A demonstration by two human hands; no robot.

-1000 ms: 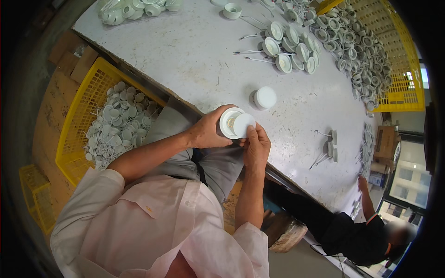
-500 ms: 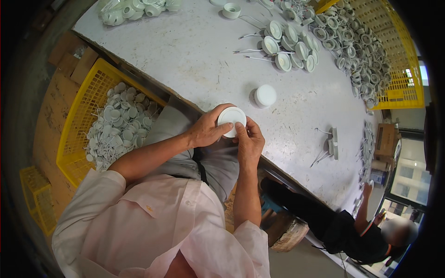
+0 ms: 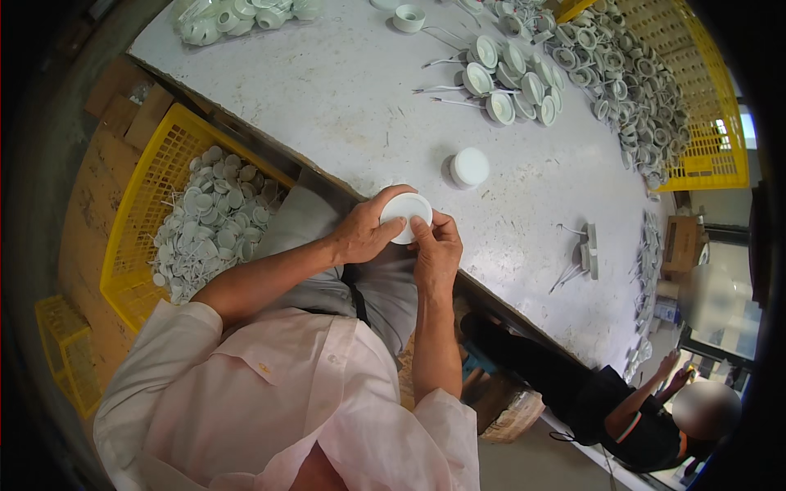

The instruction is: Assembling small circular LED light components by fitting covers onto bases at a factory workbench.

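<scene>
Disc shift: white disc (image 3: 407, 209), held off-centre one second ago with a dotted yellow board exposed beside it, now lies over the round white fitting (image 3: 426, 209), board covered; right hand has come leftward with it.
Disc location: in front of the torso, above the lap, just off the near edge of the table (image 3: 344, 106).
Disc to hands: directly between them, face up and slightly tilted; circular, so no long axis. Neither hand is nearer; both touch.
Left hand (image 3: 364, 231): wrapped round the left rim, thumb flat on the disc face.
Right hand (image 3: 440, 250): at the right and lower rim, thumb pressed on the face near the other thumb; fingers bent behind. Underside grip hidden, cannot tell.
Forearms: left slants in across the lap, right rises nearly straight; elbows bent.
Table, near: one white rounded piece (image 3: 471, 166) stands beyond the hands, apart from them; two wired parts (image 3: 589, 251) stand on edge to the right.
Table, far: cluster of wired cups (image 3: 516, 82); grey-white ring heap (image 3: 655, 123) spilling from a yellow crate (image 3: 720, 168); bagged white parts (image 3: 237, 16) at upper left.
Left side: yellow basket (image 3: 123, 270) holding loose wired discs (image 3: 213, 204).
Lower right: co-worker (image 3: 630, 421) in dark clothing, forearms raised.
</scene>
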